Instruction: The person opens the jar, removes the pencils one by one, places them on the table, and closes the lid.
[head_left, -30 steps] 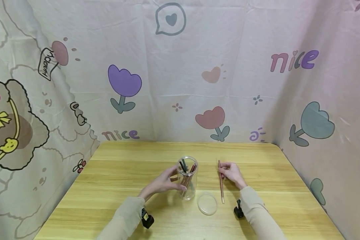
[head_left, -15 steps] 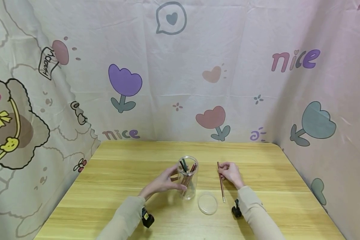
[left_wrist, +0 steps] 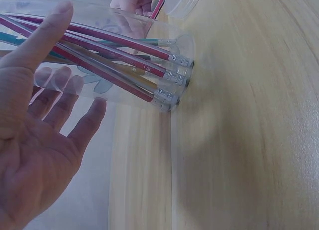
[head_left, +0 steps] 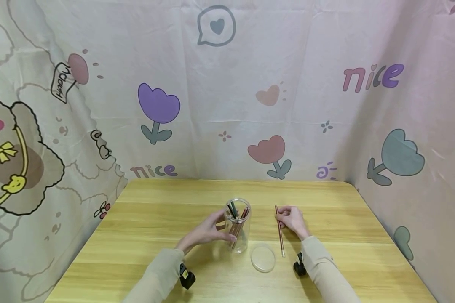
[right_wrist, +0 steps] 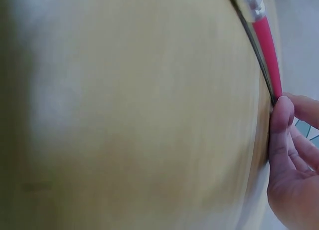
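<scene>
A clear cylindrical jar (head_left: 242, 242) stands upright on the table, its top uncovered. Inside it lean several pencils (left_wrist: 124, 65) in red, green and yellowish colours, their metal-ringed eraser ends at the bottom. My left hand (head_left: 208, 229) holds the jar from its left side, thumb along the near wall and fingers behind. To the right, a red pencil (head_left: 280, 235) is pinched between thumb and fingers of my right hand (head_left: 293, 221), near its far end. In the right wrist view the red pencil (right_wrist: 268, 53) runs close over the tabletop, its ferrule end pointing away from the hand.
A round clear lid (head_left: 263, 258) lies flat on the wooden table (head_left: 167, 198), between the jar and the red pencil. Behind the table hangs a pale printed cloth (head_left: 220, 84). Black wrist cameras (head_left: 187, 277) sit below both sleeves.
Compared with a second ago, the far end of the red pencil sits slightly nearer to me, with a small shift of my right hand. My left hand keeps its hold on the jar.
</scene>
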A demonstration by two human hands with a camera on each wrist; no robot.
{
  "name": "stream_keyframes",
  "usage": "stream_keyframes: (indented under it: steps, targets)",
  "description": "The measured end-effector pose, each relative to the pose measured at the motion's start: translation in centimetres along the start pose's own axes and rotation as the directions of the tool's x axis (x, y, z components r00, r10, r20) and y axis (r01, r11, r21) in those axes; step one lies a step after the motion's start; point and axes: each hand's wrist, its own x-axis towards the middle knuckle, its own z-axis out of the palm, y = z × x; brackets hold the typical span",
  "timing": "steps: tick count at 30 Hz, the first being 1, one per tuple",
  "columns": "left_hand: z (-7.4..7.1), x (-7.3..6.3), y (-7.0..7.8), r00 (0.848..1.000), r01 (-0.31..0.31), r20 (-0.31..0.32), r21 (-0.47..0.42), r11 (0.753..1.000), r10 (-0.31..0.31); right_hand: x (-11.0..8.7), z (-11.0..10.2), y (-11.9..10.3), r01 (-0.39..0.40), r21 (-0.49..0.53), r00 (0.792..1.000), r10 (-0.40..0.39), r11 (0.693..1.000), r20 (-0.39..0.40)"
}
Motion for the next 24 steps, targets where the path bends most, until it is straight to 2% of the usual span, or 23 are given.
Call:
stream_keyframes:
  steps: [11, 17, 24]
  targets:
    - [0.1, 0.0, -0.2, 1.0, 0.004, -0.003, -0.003, 1.0, -0.004, -0.2, -0.9, 0.2, -0.032, 0.141, 0.998, 0.024, 0.989, 0.053]
    - [0.0, 0.0, -0.2, 1.0, 0.006, 0.001, -0.013, 1.0, -0.006, -0.3, -1.2, -0.5, -0.016, 0.161, 0.998, 0.006, 0.987, 0.06]
    - [0.0, 0.0, -0.2, 1.0, -0.005, 0.002, -0.012, 1.0, 0.005, -0.5, -1.3, -1.9, 0.037, 0.152, 0.999, -0.041, 0.988, 0.028]
